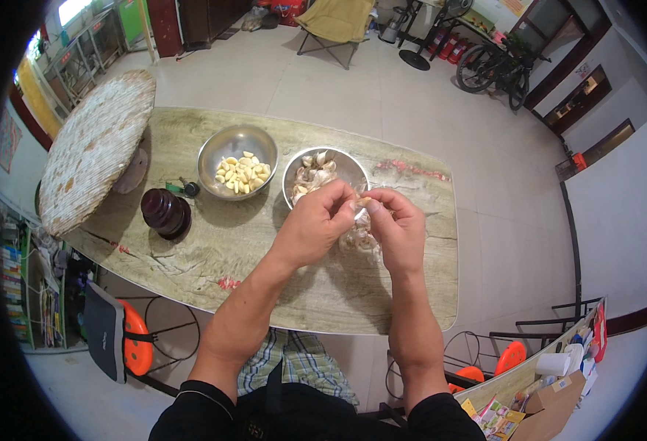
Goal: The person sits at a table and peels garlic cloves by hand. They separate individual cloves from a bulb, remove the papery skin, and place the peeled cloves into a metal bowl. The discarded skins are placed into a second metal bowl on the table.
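Both hands meet over the near right rim of a metal bowl that holds unpeeled garlic cloves. Between the fingertips is a small garlic clove. My left hand pinches its left side, and my right hand holds it from the right with thumb and forefinger. Papery garlic skins lie on the wood-patterned table beneath and between the hands. To the left, a second metal bowl contains peeled garlic cloves.
A dark red lidded jar stands left on the table, beside a small black and green object. A large, round, ridged board leans at the far left. Orange stools are near the table's close side, and a folding chair stands beyond it.
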{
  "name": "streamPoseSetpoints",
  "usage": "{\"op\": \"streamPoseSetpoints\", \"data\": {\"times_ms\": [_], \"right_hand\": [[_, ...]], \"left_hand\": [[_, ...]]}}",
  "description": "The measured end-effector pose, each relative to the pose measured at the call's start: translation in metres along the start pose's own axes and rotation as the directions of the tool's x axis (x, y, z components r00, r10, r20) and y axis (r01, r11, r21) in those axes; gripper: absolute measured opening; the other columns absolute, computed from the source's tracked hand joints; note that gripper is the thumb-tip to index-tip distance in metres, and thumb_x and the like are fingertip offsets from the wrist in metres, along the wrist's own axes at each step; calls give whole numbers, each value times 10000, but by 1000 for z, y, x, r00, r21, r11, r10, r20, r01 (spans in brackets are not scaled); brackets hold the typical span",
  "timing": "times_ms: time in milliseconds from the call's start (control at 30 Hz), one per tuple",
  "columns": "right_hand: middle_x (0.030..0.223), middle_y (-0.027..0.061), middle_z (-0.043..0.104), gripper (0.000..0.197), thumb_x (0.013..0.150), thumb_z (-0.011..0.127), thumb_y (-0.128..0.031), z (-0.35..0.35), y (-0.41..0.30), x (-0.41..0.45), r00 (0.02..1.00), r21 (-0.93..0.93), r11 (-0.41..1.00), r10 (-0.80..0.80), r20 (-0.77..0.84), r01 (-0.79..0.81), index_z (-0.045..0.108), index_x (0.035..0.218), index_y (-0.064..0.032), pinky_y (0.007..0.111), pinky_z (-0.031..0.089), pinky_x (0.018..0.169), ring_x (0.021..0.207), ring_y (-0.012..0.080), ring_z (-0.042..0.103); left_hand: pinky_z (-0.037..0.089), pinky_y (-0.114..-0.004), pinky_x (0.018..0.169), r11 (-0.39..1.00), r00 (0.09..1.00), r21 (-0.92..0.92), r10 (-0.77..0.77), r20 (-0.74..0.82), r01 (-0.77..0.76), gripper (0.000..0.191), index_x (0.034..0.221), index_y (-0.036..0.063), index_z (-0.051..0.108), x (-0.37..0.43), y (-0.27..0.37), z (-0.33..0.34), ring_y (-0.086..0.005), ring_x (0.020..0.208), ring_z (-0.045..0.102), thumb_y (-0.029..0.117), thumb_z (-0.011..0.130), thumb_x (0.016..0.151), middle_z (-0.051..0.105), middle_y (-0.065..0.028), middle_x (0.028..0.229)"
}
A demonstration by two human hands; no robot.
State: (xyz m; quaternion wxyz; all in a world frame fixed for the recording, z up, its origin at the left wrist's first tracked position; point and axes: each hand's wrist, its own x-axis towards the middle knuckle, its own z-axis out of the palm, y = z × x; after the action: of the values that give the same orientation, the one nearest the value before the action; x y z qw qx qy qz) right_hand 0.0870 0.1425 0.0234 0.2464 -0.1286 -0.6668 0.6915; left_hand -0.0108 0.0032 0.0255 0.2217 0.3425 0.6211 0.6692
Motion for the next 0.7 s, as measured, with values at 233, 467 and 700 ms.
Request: {"op": "streamPoseSetpoints", "data": {"times_ms": [233,467,700], "right_hand": [[752,-44,594,173,980,638,-115,-7,2,2,995,204,975,84,47,-92,672,1086,17,181,301,452,531,1,414],[783,-16,620,169,975,648,-117,-8,4,5,997,334,939,72,41,-82,677,1079,13,186,315,447,522,14,412],[844,16,674,178,947,697,-110,-9,4,4,995,303,948,85,53,-97,688,1068,21,182,348,459,538,22,456]], "left_hand": [[418,-269,603,999,999,-41,-14,-30,12,119,905,25,561,0,-4,-1,-72,677,465,133,562,956,533,15,749],[459,-251,644,980,995,-200,-34,-95,14,165,988,17,611,2,-4,2,-71,720,539,182,610,979,603,-8,808],[501,-257,682,997,997,57,54,-46,-51,166,1059,-3,665,0,1,4,-88,755,599,141,601,1005,661,-33,857]]}}
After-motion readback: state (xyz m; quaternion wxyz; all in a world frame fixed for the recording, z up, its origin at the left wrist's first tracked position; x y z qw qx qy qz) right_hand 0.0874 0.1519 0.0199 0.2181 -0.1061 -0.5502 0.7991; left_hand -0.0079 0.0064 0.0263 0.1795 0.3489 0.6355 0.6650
